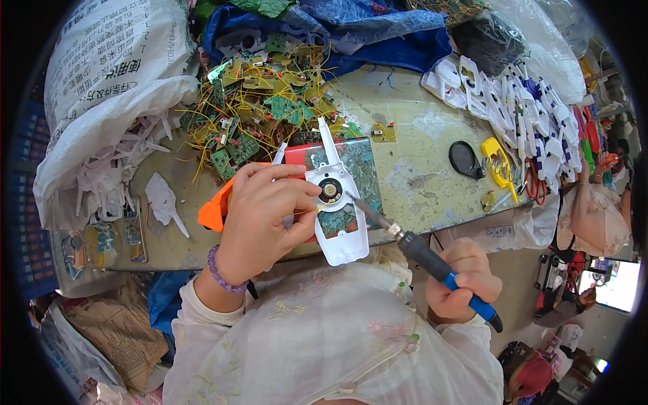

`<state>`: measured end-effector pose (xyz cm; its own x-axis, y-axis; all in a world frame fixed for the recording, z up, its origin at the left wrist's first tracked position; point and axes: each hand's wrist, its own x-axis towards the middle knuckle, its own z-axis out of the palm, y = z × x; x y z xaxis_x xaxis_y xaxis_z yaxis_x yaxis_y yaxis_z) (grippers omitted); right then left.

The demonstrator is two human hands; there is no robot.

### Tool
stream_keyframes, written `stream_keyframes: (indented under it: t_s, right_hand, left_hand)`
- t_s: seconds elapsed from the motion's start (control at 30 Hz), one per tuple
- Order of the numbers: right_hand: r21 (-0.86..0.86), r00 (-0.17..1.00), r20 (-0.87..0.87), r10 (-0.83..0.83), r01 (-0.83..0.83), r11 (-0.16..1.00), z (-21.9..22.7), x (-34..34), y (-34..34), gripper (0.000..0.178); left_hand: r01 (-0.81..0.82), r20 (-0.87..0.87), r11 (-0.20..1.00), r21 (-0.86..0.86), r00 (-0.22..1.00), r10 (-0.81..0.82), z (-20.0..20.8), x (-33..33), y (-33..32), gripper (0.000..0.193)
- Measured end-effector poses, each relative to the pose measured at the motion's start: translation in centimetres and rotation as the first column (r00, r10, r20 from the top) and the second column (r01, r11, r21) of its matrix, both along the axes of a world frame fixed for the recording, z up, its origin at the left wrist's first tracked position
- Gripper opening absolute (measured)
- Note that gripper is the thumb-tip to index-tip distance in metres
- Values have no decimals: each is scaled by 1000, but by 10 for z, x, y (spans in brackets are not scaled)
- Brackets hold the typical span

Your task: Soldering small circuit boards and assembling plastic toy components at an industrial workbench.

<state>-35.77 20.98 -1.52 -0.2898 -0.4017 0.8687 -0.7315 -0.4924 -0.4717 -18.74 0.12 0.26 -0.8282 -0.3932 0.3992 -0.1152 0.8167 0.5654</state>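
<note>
Soldering inside an open white plastic shell at a cluttered table.

The left hand (260, 216) pinches the white shell (337, 212) steady against the table (418, 145), fingers closed at its edge beside the small round speaker (330, 191). The right hand (466, 280) is clenched round a soldering iron (432, 260), whose tip reaches the green board (337, 221) set in the shell. This looks like a joint being made; the next move probably calls for a steady tip and a still shell. The exact joint is too small to see. A heap of circuit boards (260, 108) with yellow wires lies behind, and an orange part (214, 209) is half hidden under the left hand.
</note>
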Motion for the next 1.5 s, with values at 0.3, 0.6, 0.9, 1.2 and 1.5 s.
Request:
stream_keyframes:
  t_s: [0.3,0.6,0.9,1.2,1.5]
  right_hand:
    - [10,994,83,-74,74,997,-9,-7,-1,24]
    - [-34,988,141,-64,70,997,-16,-9,-6,22]
    - [-46,980,188,-67,77,996,-22,-7,-2,22]
    - [-52,965,253,-64,80,995,-25,-5,0,23]
    - [-40,974,226,-28,38,998,-23,-5,1,24]
  left_hand:
    - [-43,2,998,-54,999,43,8,15,-2,22]
    - [-173,-21,983,-64,985,172,12,19,8,25]
    - [-234,-44,963,-134,972,230,13,13,17,22]
    - [-292,-35,943,-160,956,290,16,7,21,17]
    - [-265,-51,944,-196,964,260,3,-5,31,17]
